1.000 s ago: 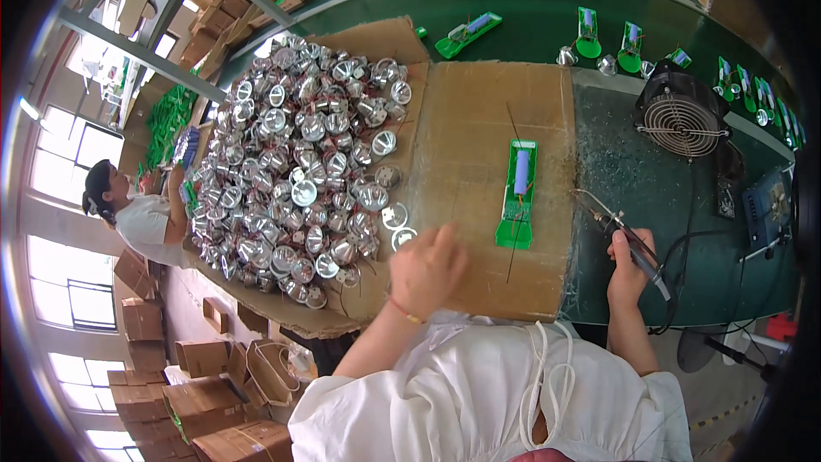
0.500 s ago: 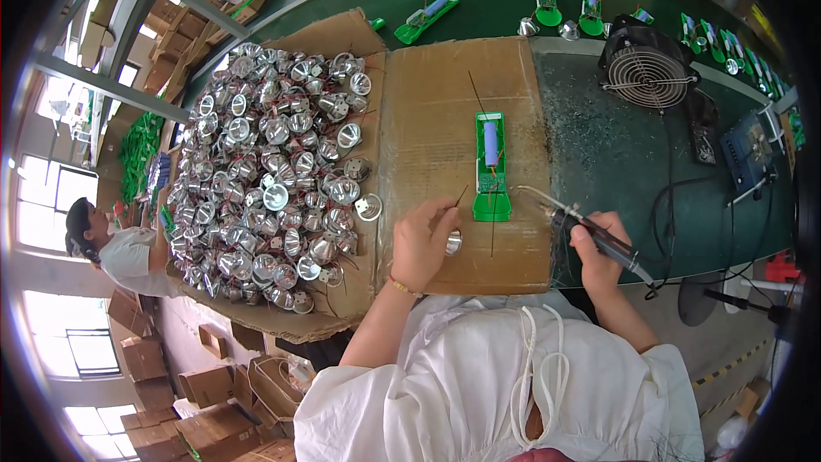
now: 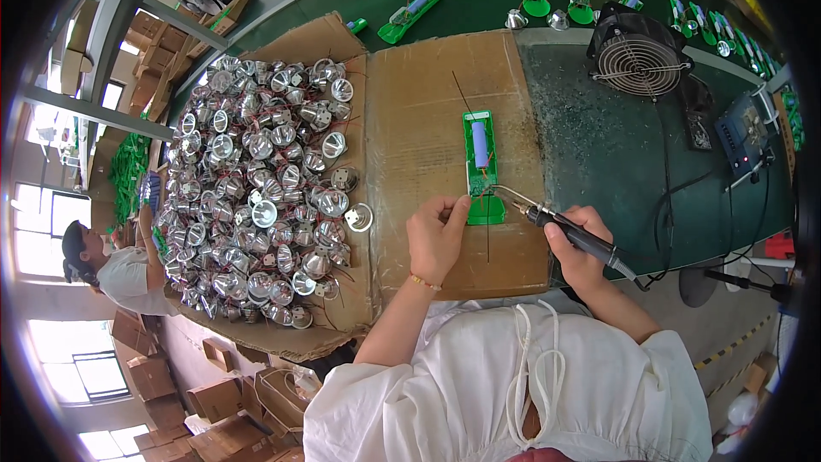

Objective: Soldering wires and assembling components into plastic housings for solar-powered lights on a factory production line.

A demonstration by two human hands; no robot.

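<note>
The right hand (image 3: 583, 250) grips a soldering iron (image 3: 540, 216), its bent tip at the board (image 3: 481, 186) in a green case (image 3: 486, 214). The left hand (image 3: 438, 238), thumb and fingers drawn together, is at the case's left edge; anything between them is hidden. A blue cell (image 3: 480, 145) lies in the case, which rests on cardboard (image 3: 415, 111). To the left spreads a heap of silvery reflectors (image 3: 263, 213). A fan (image 3: 637, 67) and a blue unit (image 3: 741, 133) stand on the bench (image 3: 616, 171) at right. More cases (image 3: 536, 6) lie behind; a co-worker (image 3: 128, 281) is at far left

Green housing (image 3: 476, 212) (purple cell (image 3: 479, 145) inside) lies flat, soldering iron (image 3: 590, 244) slanting over.
</note>
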